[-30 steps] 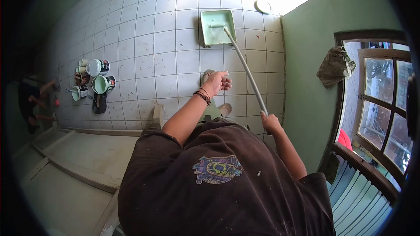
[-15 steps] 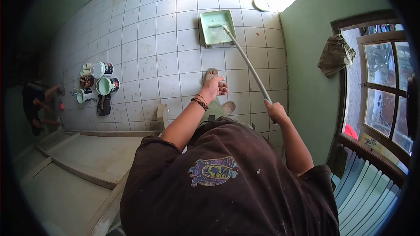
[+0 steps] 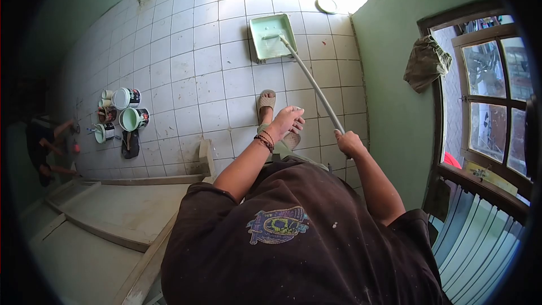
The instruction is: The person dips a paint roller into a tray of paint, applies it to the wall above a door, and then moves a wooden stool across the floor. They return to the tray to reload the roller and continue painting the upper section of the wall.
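My right hand (image 3: 351, 144) is wrapped round the lower end of a long grey pole (image 3: 316, 86). The pole runs up to a roller (image 3: 273, 37) that lies in a tray of pale green paint (image 3: 272, 52) on the tiled floor. My left hand (image 3: 288, 123), with dark bracelets at the wrist, hangs over my sandalled feet, its fingers loosely curled and apart. It holds nothing and does not touch the pole.
Paint buckets (image 3: 135, 118) and smaller pots stand at the left. Another person (image 3: 42, 146) is at the far left. A round lid (image 3: 326, 5) lies beyond the tray. Wooden panels (image 3: 113, 203) lie lower left; a cloth (image 3: 427, 63) hangs by the window.
My left hand has moved slightly right and down, towards the pole. The floor, tray and wall have shifted a little to the left in the view. The right hand keeps its grip.
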`<state>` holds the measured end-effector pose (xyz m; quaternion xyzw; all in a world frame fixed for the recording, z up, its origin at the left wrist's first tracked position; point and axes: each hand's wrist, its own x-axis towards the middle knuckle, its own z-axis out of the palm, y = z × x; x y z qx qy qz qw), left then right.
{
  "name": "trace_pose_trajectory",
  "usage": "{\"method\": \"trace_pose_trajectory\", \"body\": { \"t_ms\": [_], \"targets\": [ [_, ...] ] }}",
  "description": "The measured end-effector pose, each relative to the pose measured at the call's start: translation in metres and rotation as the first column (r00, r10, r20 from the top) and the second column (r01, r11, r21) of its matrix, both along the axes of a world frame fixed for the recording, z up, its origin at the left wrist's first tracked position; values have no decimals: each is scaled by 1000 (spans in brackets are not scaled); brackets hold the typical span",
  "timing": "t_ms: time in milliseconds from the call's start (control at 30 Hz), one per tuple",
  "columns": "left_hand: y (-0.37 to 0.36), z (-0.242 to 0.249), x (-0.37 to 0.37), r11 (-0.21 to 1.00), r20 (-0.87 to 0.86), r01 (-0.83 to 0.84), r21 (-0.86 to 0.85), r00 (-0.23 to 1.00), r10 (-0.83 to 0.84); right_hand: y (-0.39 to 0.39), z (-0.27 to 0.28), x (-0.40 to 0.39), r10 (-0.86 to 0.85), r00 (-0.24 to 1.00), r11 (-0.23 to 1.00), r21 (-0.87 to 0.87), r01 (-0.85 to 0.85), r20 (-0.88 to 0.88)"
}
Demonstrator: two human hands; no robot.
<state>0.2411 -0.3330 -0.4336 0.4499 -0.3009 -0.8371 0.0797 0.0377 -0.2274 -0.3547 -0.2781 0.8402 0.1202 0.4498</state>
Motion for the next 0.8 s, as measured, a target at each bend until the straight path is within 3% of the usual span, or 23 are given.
{"method": "trace_pose_trajectory", "body": {
  "t_ms": [133,233,333,367,500,600,700,800],
  "targets": [
    [-8,-6,15,999,-16,-40,-30,999,40,30,8,2,-36,999,999,36,36,-1],
    [-13,-8,29,995,-33,-100,-20,995,99,86,-24,-1,47,997,999,16,-46,-53],
    [-11,-2,39,990,13,-141,-26,990,142,73,-41,1,81,993,996,-36,-85,-80],
    [-9,-3,42,988,23,-151,-24,988,151,44,-10,15,-58,998,998,-20,58,-10],
    [3,3,52,987,50,-157,-22,986,158,20,-16,10,-18,999,999,-34,19,27],
    [11,8,64,985,18,-173,-5,985,173,56,-1,24,-124,990,992,13,124,73],
    [17,-3,82,969,7,-243,37,970,243,109,-23,18,-94,996,995,35,93,9],
    [16,3,101,955,40,-297,27,955,295,98,-35,22,5,997,999,-43,-8,-73]
  ]
}}
